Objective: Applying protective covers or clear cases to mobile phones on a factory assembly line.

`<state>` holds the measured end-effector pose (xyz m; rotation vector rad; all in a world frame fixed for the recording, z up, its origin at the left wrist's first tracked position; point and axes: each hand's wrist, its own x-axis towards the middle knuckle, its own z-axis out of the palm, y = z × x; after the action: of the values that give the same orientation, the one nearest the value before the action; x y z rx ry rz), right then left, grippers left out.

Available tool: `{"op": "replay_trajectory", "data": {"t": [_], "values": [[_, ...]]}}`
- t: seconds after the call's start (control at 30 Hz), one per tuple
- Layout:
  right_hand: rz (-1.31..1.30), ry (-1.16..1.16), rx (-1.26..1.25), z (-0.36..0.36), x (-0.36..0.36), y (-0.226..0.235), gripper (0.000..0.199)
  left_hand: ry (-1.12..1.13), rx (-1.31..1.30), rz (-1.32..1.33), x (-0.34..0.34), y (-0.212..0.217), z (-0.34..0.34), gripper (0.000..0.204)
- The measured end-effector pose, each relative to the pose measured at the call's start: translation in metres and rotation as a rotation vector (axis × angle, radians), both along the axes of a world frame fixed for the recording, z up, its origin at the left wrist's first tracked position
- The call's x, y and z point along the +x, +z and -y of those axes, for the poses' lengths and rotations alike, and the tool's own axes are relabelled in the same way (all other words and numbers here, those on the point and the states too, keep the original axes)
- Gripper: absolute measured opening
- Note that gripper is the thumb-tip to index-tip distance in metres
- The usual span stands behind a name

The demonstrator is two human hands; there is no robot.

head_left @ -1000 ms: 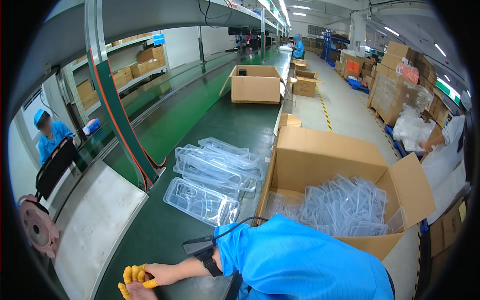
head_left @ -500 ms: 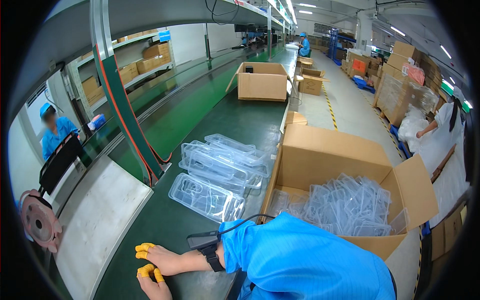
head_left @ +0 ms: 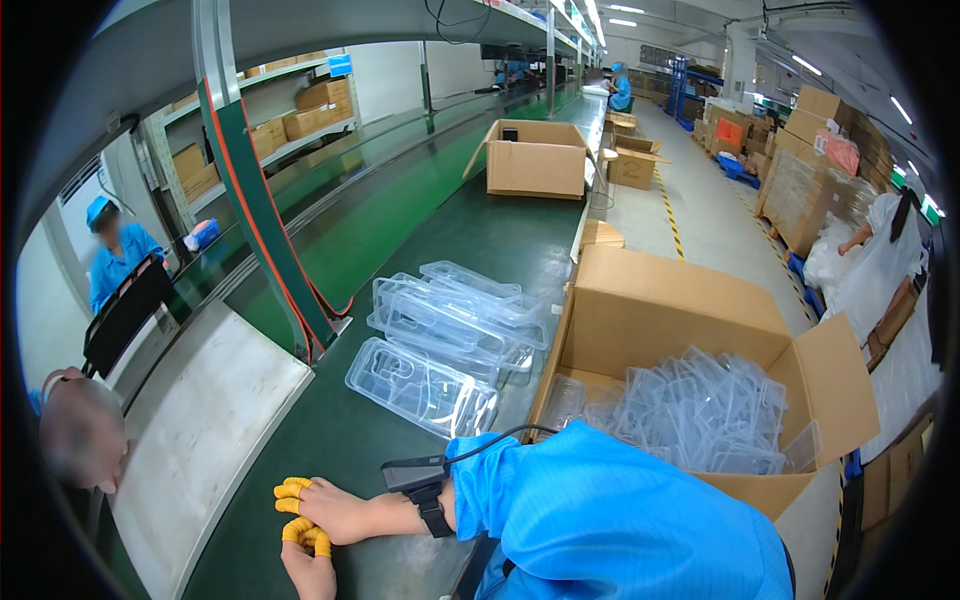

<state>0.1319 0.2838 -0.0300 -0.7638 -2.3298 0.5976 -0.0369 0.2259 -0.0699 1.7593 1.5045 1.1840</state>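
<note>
Both hands meet at the near edge of the dark green conveyor belt (head_left: pixel 330 440). Right hand (head_left: pixel 330 510), yellow finger cots, lies flat, holding nothing. Left hand (head_left: pixel 308 565) touches it; grip unclear. Clear moulded plastic trays (head_left: pixel 420 385) lie near, bare belt between.

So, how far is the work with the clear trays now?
Done, it seems: a box beside the belt already holds many clear trays. In hand: nothing. The left hand and right hand, with yellow finger covers, rest together on the green belt, apart from any tray. Left: a stack of trays and one single tray lie on the belt, outside the box.
</note>
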Motion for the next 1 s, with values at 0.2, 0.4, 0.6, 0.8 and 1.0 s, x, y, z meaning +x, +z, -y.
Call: {"op": "replay_trajectory", "data": {"t": [0.2,0.4,0.6,0.8,1.0], "values": [[-0.027,-0.040,-0.008,0.002,0.003,0.004,0.062,0.008,-0.022,-0.014,0.004,0.001,0.003,0.029],[-0.014,-0.078,-0.033,0.001,0.004,0.006,0.061,-0.037,-0.052,0.241,0.019,0.010,0.001,0.018],[0.006,-0.069,-0.041,-0.001,0.004,0.010,0.061,-0.015,-0.055,0.415,0.044,0.043,0.014,0.017],[0.050,-0.088,-0.102,-0.003,0.004,0.014,0.061,-0.034,-0.091,0.508,0.048,0.048,0.015,0.017],[0.170,-0.130,0.006,-0.017,0.001,0.001,0.064,0.142,-0.178,0.569,0.025,0.024,0.001,0.016]]}}
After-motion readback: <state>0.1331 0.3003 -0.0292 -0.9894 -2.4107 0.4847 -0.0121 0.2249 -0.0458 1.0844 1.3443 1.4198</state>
